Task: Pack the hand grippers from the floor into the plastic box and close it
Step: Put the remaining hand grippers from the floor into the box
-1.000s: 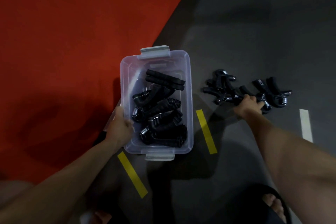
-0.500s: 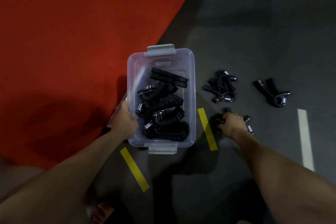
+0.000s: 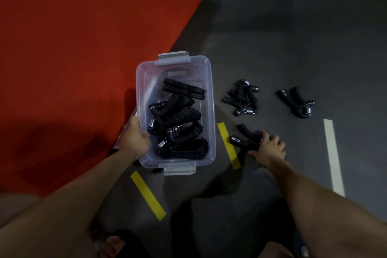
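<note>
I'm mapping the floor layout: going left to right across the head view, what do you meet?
Red mat → left hand → plastic box → right hand holding a hand gripper → lone hand gripper → white floor stripe.

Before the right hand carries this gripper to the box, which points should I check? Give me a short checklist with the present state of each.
1. The right hand grips the hand gripper: ok, its fingers curl round the spring end.
2. The plastic box is open: ok, no lid on it.
3. The box is steadied: ok, the left hand holds its left wall.
4. Room is left in the box: ok, the far end is mostly bare.
5. The path to the box is free: ok, only a yellow tape strip lies between.
6. The lid is at hand: cannot tell.
</note>
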